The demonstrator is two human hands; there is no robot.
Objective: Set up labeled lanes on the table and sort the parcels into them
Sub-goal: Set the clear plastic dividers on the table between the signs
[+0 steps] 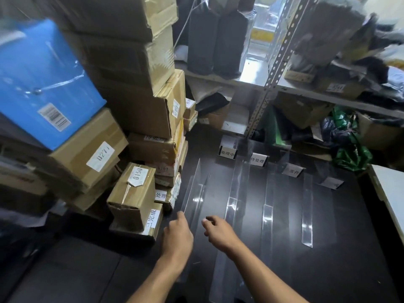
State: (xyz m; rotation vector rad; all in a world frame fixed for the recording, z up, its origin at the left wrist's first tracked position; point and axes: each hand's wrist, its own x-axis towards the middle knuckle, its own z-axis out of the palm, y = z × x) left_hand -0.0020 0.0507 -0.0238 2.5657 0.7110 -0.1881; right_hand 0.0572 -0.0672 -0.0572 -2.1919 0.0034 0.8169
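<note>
On the dark table [341, 265] lie several clear acrylic divider strips [307, 211] that form lanes. White label stands [227, 152] sit at the far ends of the lanes. The leftmost clear divider [193, 193] stands upright. My left hand [177, 235] is at its near end, fingers touching its edge. Just to the right, my right hand [218, 231] hovers with its fingers curled, and nothing shows in it. A tall stack of cardboard parcels [133, 195] with numbered stickers fills the left side, close to my left hand.
A blue box [41, 84] sits high in the stack at left. Metal shelving [277, 68] behind the table holds dark bags, boxes and a green bag [349, 145]. A white surface [391, 193] borders the table at right.
</note>
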